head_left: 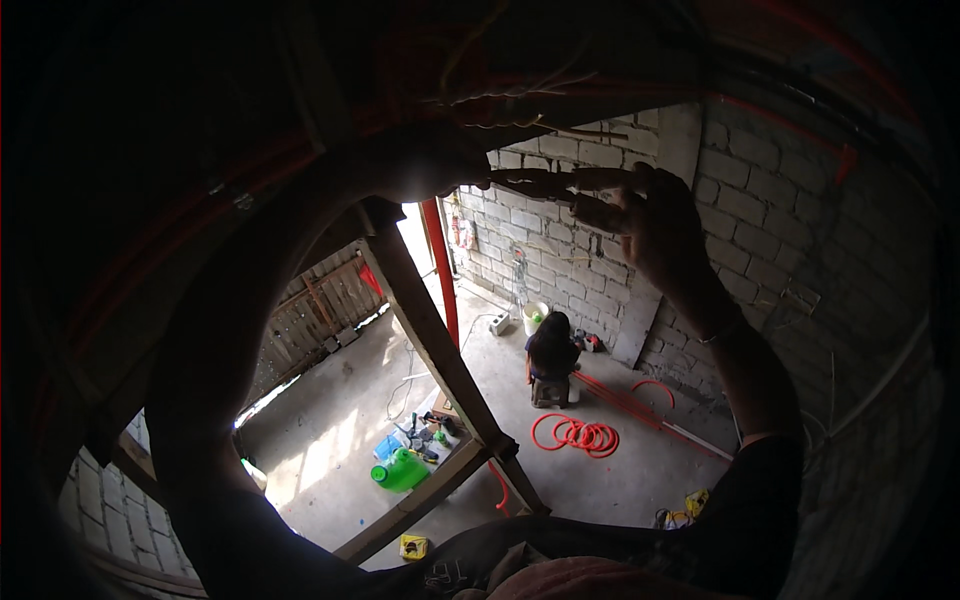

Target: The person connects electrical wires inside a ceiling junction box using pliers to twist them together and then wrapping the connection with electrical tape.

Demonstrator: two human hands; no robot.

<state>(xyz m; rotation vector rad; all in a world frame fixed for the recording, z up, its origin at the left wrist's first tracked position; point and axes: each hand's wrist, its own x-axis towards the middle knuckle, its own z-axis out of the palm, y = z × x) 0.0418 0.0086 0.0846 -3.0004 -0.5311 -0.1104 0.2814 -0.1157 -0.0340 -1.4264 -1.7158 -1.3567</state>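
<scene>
A dark pliers-like tool [535, 184] is extending between two raised hands.
The right hand [665, 225] is gripping its handles; the left hand [440, 163] is lying in shadow, its hold impossible to tell. Dimness could be inviting a slip.

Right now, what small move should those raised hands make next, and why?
Perhaps squeeze the pliers gently with the right hand, holding the left hand steady: the handles stand apart, and the nose sits right by the left hand. It is too dark to tell what lies between.
</scene>
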